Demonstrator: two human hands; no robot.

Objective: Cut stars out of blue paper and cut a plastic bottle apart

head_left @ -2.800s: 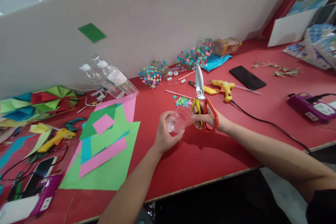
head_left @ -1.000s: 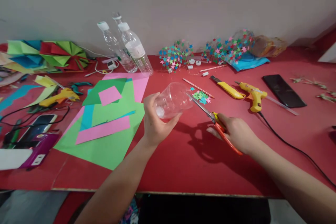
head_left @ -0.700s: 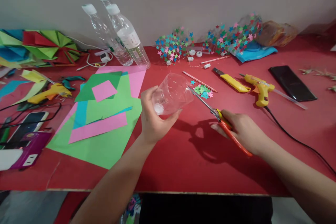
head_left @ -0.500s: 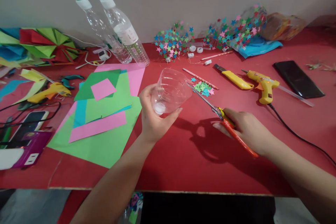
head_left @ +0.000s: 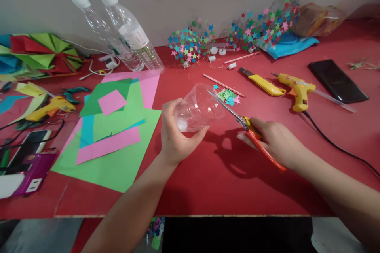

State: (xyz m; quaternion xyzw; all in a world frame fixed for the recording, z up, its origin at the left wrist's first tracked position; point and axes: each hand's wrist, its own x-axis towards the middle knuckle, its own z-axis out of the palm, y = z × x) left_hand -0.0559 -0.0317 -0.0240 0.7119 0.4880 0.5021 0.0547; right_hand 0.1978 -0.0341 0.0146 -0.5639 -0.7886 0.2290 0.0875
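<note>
My left hand is wrapped round a clear plastic cup, tilted so that its open rim faces right, toward the scissors. A small white disc-like spot shows at the cup's base. In my right hand is a pair of scissors with red and yellow handles. Its blades look closed together and point up and left, with the tip close by the cup's rim; whether they touch I cannot tell. Just beyond the rim lies a small pile of paper stars, near a pink patterned pencil.
Coloured paper sheets cover the left side, below plastic bottles. Star-covered clear pieces stand by the wall. A yellow cutter, glue gun with cord, and black phone lie right. Another glue gun lies left.
The cup has tipped further over, its rim turning right and down. Scissors and right hand have shifted slightly left and up in view. The whole view has moved a little.
</note>
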